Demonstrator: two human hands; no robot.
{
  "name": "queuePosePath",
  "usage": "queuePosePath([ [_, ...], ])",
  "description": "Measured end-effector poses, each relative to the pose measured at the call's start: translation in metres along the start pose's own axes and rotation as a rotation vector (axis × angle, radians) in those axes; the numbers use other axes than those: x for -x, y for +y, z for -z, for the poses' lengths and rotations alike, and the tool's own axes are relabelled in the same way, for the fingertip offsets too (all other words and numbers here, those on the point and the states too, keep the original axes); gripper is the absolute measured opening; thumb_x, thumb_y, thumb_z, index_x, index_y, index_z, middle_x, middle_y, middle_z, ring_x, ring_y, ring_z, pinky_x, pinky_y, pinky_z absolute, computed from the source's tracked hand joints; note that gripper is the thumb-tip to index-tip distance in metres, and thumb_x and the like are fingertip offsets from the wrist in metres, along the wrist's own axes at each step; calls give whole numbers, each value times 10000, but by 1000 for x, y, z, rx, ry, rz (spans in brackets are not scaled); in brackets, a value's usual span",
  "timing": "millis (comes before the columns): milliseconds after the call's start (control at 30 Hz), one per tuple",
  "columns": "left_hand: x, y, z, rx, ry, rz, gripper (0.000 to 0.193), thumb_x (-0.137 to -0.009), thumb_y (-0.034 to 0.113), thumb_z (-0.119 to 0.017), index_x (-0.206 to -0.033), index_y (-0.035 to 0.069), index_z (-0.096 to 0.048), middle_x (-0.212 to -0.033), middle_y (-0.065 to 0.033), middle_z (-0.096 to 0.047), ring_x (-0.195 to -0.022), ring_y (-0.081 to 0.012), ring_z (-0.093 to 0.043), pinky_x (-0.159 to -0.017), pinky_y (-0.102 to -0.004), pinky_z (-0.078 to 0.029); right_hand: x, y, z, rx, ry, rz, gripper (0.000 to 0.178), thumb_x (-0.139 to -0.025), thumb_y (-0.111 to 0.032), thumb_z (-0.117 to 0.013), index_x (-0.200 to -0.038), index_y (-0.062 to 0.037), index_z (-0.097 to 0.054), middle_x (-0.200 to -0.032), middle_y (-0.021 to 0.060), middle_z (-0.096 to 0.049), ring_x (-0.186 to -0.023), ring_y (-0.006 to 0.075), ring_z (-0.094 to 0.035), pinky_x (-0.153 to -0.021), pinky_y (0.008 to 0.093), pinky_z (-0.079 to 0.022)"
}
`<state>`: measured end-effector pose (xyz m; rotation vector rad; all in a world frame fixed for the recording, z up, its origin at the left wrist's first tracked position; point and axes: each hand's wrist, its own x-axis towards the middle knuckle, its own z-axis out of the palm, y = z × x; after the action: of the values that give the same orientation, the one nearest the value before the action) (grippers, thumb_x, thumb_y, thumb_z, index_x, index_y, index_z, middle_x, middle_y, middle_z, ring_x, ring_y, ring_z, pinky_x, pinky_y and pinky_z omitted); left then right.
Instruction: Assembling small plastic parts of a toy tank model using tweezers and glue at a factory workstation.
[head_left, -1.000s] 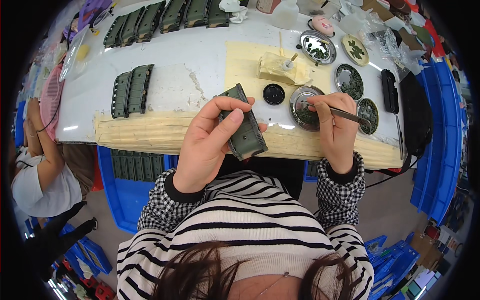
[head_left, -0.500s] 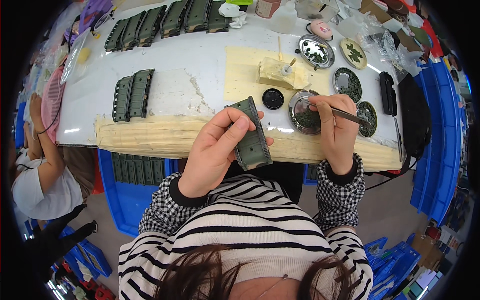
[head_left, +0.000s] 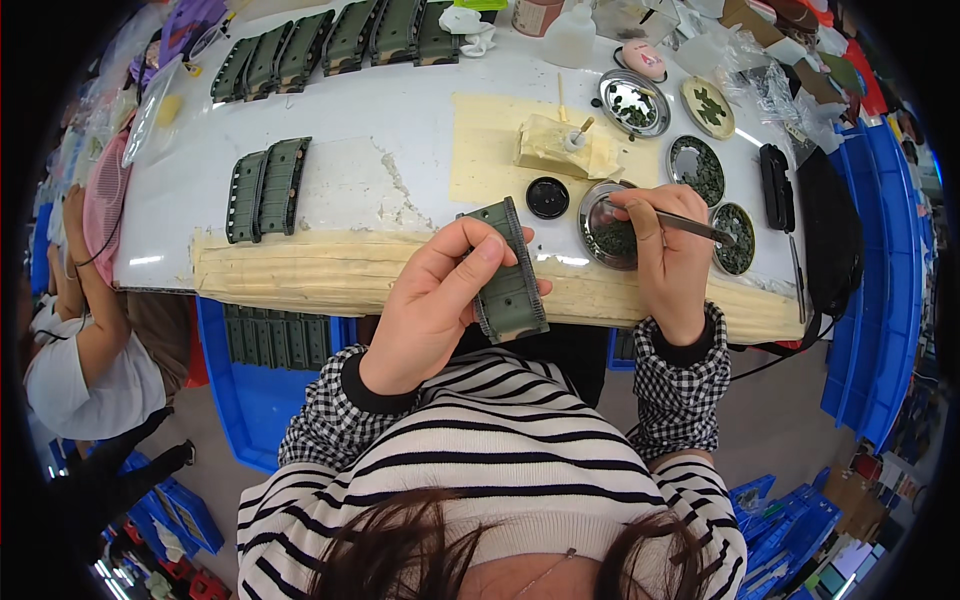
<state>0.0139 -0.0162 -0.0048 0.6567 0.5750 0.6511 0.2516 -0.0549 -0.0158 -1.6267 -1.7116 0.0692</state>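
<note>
My left hand grips a curved dark-green plastic part with toothed edges, tilted in front of the table's padded edge. Thumb and fingers close around its upper left side. My right hand pinches metal tweezers over a round metal dish of small dark-green pieces. Whether the tips hold a piece is too small to tell. Just right of that hand is another round dish holding green bits. A round black lid or cup sits between my two hands.
Two similar green parts lie at the left, with several more in a row at the back. A taped block holding a small bottle stands mid-table. Further right are more dishes and a black case. Someone's arm shows at far left.
Both hands have shifted only slightly. The left hand and the green part moved a little right and down; the right hand with the tweezers stays over the metal dish.
</note>
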Motion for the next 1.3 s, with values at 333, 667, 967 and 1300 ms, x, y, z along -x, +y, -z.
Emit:
queuePosePath([
  [333,0,-1,-1,-22,12,10,185,-1022,200,-457,-1034,27,-522,-1025,-61,-567,-981,-231,-659,-798,-318,-568,-1,-3,1,-48,20,3,164,-934,-128,-549,-913,-54,-694,-763,7,-657,-802,213,-557,-826,345,-390],
  [667,-1,2,3,-60,14,-7,194,-1033,217,-407,-1017,40,-484,-1277,-157,-509,-1014,-271,-649,-862,-378,-558,1,-4,2,-116,-98,32,184,-949,-105,-531,-908,-13,-686,-776,58,-636,-796,186,-558,-747,310,-425],
  [967,-1,-1,1,-11,16,-6,196,-1023,206,-452,-1021,23,-520,-1114,-76,-550,-988,-236,-656,-818,-324,-566,2,-8,1,-136,-112,-11,87,-869,-125,-637,-871,-56,-691,-835,49,-668,-833,259,-542,-803,363,-393],
  [1300,0,-1,3,-16,23,6,191,-1025,208,-450,-1033,28,-515,-1007,-51,-560,-984,-227,-658,-806,-319,-568,1,-9,1,-108,-132,25,164,-923,-91,-540,-896,-32,-691,-746,36,-630,-828,208,-534,-782,332,-408],
])
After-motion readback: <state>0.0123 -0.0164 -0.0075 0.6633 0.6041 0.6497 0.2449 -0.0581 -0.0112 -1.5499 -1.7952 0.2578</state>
